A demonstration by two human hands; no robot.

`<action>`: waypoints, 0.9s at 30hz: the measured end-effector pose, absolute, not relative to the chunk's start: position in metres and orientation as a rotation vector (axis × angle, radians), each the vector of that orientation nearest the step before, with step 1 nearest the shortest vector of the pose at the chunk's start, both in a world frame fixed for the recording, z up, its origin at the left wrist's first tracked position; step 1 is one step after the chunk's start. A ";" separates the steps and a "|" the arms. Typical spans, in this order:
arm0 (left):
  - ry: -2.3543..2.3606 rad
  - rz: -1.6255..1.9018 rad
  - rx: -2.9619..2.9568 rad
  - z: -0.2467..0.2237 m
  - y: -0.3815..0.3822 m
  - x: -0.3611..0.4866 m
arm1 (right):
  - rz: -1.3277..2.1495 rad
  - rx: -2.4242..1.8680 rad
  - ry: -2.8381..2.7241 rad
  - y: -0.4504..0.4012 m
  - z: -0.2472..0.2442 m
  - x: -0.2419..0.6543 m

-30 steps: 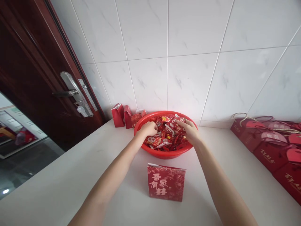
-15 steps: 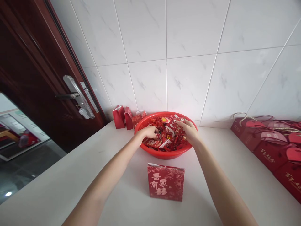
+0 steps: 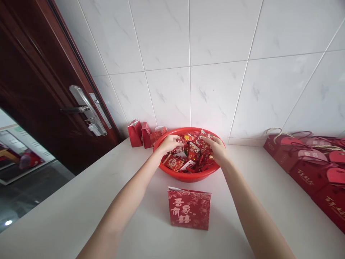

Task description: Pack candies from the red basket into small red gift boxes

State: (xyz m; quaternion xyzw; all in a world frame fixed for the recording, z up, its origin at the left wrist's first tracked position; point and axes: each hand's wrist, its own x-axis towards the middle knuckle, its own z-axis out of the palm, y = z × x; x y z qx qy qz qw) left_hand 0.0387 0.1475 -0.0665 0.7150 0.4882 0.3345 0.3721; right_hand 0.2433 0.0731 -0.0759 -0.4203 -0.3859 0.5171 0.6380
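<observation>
A red plastic basket [image 3: 185,176] holds many red wrapped packets. Over its left side, my left hand [image 3: 169,144] pinches a small red packet with white print [image 3: 178,148], partly covered by the fingers. At the right rim my right hand [image 3: 219,149] grips a red patterned packet [image 3: 202,141] between thumb and fingers. In front of the basket a red paper gift bag [image 3: 189,210] with pale lettering stands upright on the white counter [image 3: 140,223], its top edge slightly parted.
Several small red boxes [image 3: 135,133] stand by the wall, left of the basket. Along the right are rows of red gift boxes [image 3: 307,176] with cord handles. A dark wooden door [image 3: 40,72] with a metal handle is at the left; a tiled wall [image 3: 215,93] rises behind.
My left hand has lifted slightly up from among the packets, now with a red packet in its fingers. My right hand stays at the right rim with its packet.
</observation>
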 end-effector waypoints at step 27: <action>1.240 0.472 1.896 -0.065 0.144 0.039 | 1.127 -0.979 -0.849 0.075 -0.077 0.244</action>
